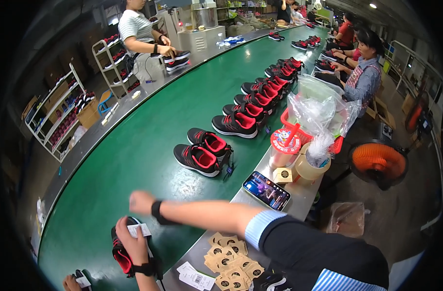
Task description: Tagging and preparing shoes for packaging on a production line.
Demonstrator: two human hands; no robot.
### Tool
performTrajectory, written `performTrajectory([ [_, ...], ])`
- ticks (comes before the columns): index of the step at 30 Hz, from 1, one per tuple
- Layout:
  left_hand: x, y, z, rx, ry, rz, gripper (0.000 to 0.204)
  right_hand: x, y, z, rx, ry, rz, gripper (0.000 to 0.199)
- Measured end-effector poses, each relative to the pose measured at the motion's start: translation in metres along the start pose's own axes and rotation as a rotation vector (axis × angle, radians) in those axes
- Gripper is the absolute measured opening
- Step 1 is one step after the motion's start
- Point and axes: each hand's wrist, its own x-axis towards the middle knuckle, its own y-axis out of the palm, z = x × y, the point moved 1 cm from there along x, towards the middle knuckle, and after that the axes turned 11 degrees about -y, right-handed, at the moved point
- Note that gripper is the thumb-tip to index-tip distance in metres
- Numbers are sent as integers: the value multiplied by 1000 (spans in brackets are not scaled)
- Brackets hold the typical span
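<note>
My right hand (129, 241) is closed around a black shoe with red lining (119, 254), held over the near end of the green conveyor belt (134, 145). A white tag (139, 229) sits at the shoe's top, by my fingers. My left hand (69, 283) shows only at the bottom edge and grips a dark item with a white tag (81, 279); most of it is cut off. A co-worker's bare forearm in a blue-striped sleeve reaches across from the right, and that hand (140, 201) hovers just above my shoe.
Pairs of black-and-red shoes (202, 151) run in a line up the belt. On the steel side ledge lie brown card tags (231, 266), white labels (195, 277), a phone (266, 190), a cup (283, 145) and a red basket of plastic bags (287, 121). Other workers stand along both sides.
</note>
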Motion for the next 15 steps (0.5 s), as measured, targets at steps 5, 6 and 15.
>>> performTrajectory([
  [5,17,68,-85,-21,203,231,45,76,-197,-44,-741,239,320,19],
  [6,19,87,-103,-31,253,258,48,78,-237,-58,-916,345,365,20],
  [15,42,207,-188,2,417,522,68,10,-426,-152,-1202,1149,223,41],
])
